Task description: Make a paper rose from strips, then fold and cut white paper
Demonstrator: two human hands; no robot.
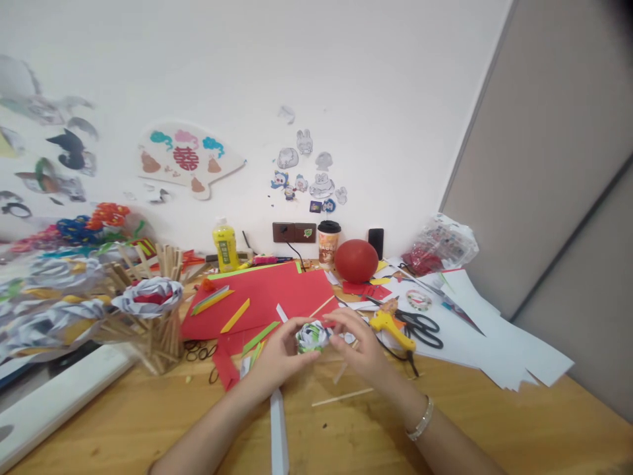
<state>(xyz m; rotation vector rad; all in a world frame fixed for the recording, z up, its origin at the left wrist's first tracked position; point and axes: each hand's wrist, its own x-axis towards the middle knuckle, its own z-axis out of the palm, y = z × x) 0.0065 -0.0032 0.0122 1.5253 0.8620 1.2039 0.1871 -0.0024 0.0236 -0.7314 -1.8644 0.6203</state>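
Both hands, left (pixel 287 353) and right (pixel 353 343), pinch the white-and-green folded paper rosette (pixel 312 336); likely light, crushable, best held by its rim.

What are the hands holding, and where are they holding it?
A paper flower, white and green. The left hand holds it by its left edge; the right hand is at its right edge, but its grip is unclear.
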